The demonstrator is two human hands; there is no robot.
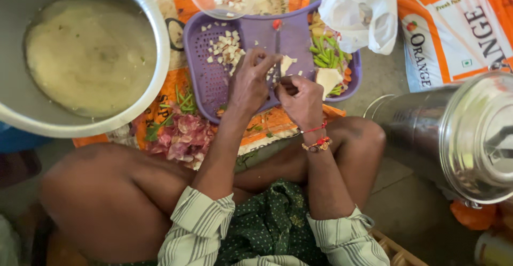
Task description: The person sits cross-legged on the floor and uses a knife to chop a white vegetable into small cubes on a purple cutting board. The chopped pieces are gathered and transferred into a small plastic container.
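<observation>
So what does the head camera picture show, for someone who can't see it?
Two bare hands, left hand and right hand, cut a small white piece over a purple tray on the floor, beside a big steel bowl.

One head camera looks steeply down, close above the lap.

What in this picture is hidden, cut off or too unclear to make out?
- Head view: the left hand and right hand cover whatever they work on over the purple tray; any knife blade is too small to tell.
- The big steel bowl is cut off by the top and left edges.
- The white bag hides its contents.
- The steel can runs off the right edge; its lid hides the inside.
</observation>
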